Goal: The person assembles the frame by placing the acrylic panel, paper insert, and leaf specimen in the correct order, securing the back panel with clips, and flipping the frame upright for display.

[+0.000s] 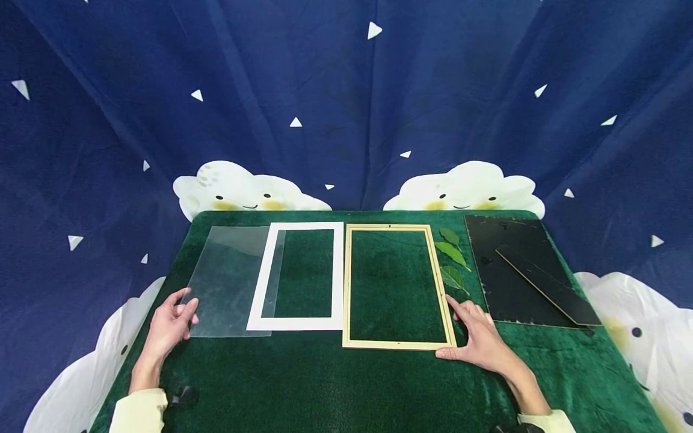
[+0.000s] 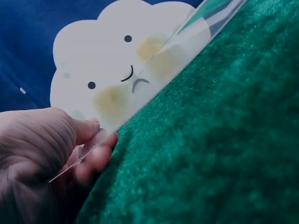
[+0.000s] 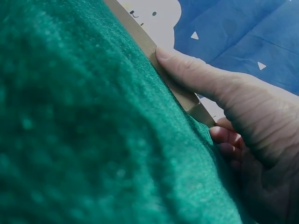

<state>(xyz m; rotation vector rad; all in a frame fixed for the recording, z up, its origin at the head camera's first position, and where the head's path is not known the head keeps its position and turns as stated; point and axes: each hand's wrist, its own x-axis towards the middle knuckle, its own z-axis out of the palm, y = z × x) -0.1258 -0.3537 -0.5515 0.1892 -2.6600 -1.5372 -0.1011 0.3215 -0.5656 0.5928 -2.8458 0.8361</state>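
Pale yellow sleeves come closest, cuffing both wrists above a green cloth. With my left hand I pinch the left edge of a clear sheet, thumb over it and fingertips beneath. Its right part overlaps a white mat with a rectangular opening; I cannot tell which of the two is on top. Just to the right of that mat lies a pale wooden frame, open through the middle, so near it that I can't say whether they touch. My right hand grips the frame's near right corner, thumb against the near side and fingers along the right side. Beyond my fingers, three green leaves lie in a column between the frame and a black backing board, whose strut slants toward its near right corner. Behind everything hangs a blue fabric printed with clouds and white triangles.
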